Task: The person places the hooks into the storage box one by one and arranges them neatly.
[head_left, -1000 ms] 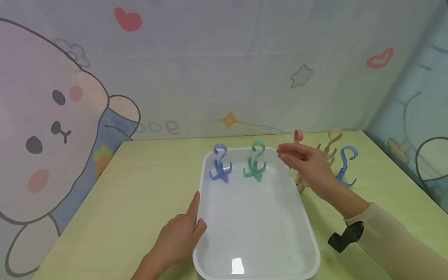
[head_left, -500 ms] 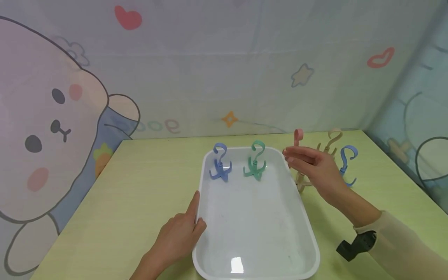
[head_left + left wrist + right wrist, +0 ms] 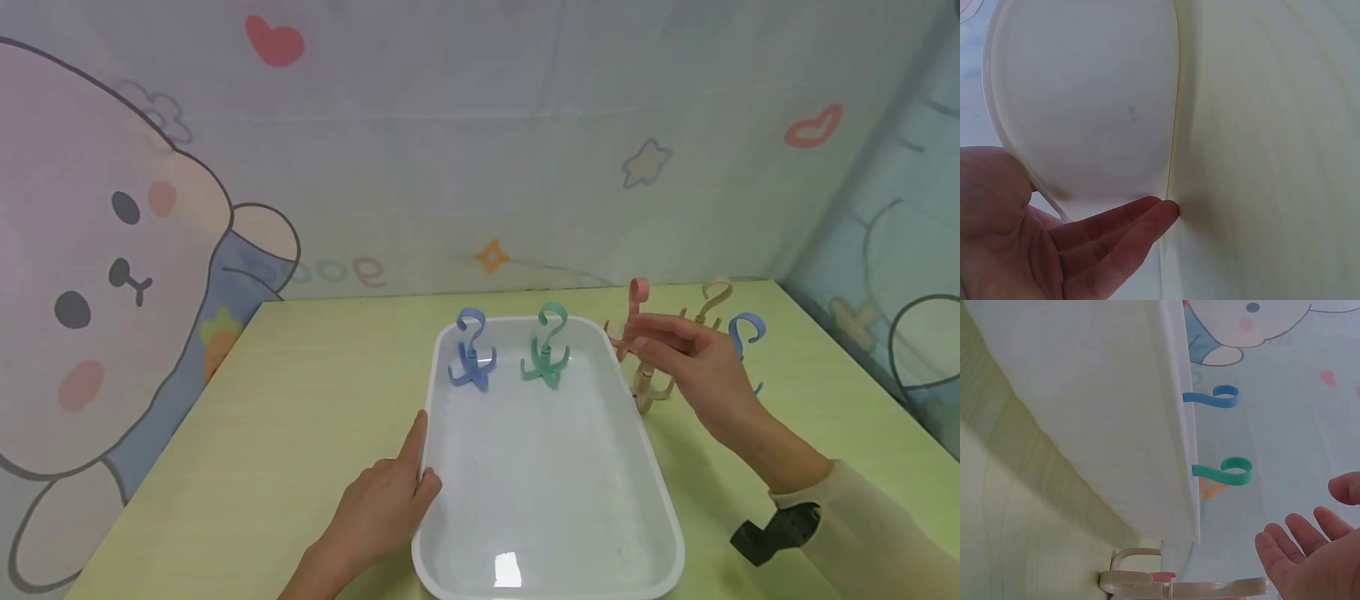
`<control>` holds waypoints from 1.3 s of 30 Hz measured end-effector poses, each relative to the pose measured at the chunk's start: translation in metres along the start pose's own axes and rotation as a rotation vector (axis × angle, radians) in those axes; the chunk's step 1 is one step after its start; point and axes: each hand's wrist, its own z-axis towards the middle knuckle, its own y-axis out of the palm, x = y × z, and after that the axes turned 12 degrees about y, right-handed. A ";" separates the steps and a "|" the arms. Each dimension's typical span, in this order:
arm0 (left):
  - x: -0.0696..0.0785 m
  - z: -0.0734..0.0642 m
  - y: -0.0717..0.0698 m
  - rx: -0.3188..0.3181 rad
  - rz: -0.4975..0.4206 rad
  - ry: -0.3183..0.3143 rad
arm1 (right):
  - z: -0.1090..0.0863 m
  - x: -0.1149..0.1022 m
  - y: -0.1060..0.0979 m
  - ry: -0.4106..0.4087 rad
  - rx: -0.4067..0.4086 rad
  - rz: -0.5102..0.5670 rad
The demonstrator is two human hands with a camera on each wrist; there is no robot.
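Observation:
A white tray (image 3: 555, 475) lies on the table. My left hand (image 3: 371, 517) grips its left side, thumb over the rim and fingers against the outer wall. Inside the tray's far end stand a blue rotating hook hanger (image 3: 472, 368) and a green one (image 3: 546, 363), both upright. Beyond the right rim my right hand (image 3: 705, 371) holds nothing; its fingers are loosely extended in the right wrist view. Its fingertips overlap a pink hook hanger (image 3: 637, 293) in the head view. A beige hook hanger (image 3: 645, 390) stands just below that hand, against the tray's right side.
Behind my right hand stand another beige hook hanger (image 3: 712, 304) and a second blue one (image 3: 747, 329), partly covered by the hand. A printed cloth (image 3: 420, 167) hangs along the table's back edge. The pale yellow-green table (image 3: 315, 392) extends on both sides of the tray.
My right hand has drawn back rightward and slightly down from over the tray's far right corner, uncovering more of the pink hook hanger. The left hand and tray stay put.

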 end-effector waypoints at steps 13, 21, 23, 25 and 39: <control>-0.001 -0.001 0.000 0.008 -0.004 0.006 | 0.001 0.006 -0.011 0.000 -0.017 0.111; -0.001 0.000 0.000 0.001 0.004 0.001 | 0.001 0.008 -0.016 0.000 0.005 0.120; -0.001 0.000 0.000 0.000 0.004 0.000 | 0.002 0.009 -0.018 0.003 0.015 0.109; -0.001 0.000 0.000 -0.001 0.004 -0.002 | 0.002 0.009 -0.019 0.003 0.025 0.103; 0.000 0.000 0.000 0.000 0.005 0.000 | 0.003 0.011 -0.027 0.024 0.058 0.178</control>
